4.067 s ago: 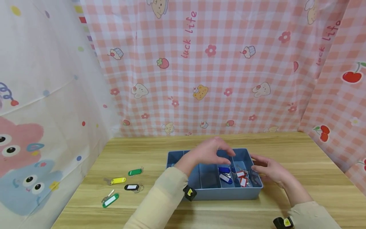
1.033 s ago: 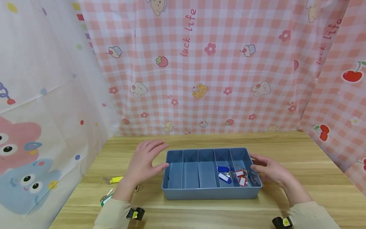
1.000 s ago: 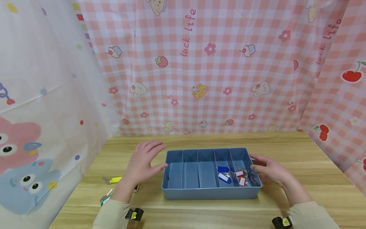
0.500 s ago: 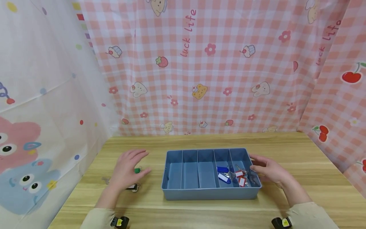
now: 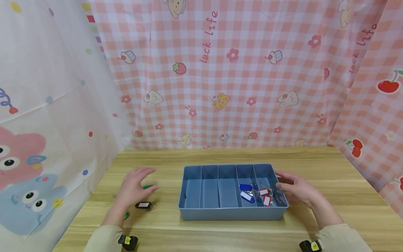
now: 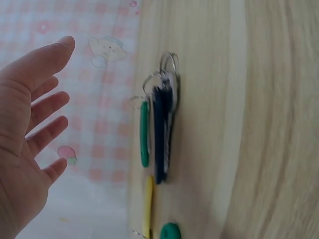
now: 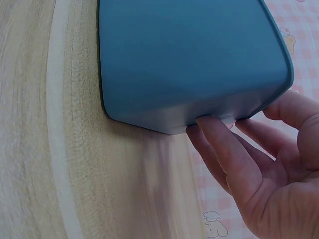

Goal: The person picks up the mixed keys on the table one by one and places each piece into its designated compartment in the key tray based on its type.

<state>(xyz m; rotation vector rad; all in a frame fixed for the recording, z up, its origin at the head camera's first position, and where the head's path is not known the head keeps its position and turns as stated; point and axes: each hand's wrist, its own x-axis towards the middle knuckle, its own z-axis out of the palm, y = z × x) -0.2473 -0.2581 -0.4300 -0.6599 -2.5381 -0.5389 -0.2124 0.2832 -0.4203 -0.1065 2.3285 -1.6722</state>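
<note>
My left hand (image 5: 132, 187) hovers over the key tags at the table's left, fingers spread and holding nothing. Just past its fingers lies a green key tag (image 5: 146, 187), and a black key tag (image 5: 143, 205) with a ring is beside the wrist. In the left wrist view a yellow key tag (image 6: 148, 204) and a second green key tag (image 6: 170, 231) show below; the hand mostly hides them from the head. My right hand (image 5: 297, 187) grips the right end of the blue divided box (image 5: 233, 213), thumb at the rim, fingers against the outer wall.
Blue key tags (image 5: 247, 196) lie in the box's fourth compartment from the left, red key tags (image 5: 267, 201) in the rightmost. The wooden table (image 5: 201, 238) ends at a checked pink cloth (image 5: 233, 80) behind and a white patterned cloth (image 5: 63, 105) on the left.
My left hand has gone from above the box's right compartments to the left, past the box's left end, down over the key tags. The right hand and box have stayed in place.
</note>
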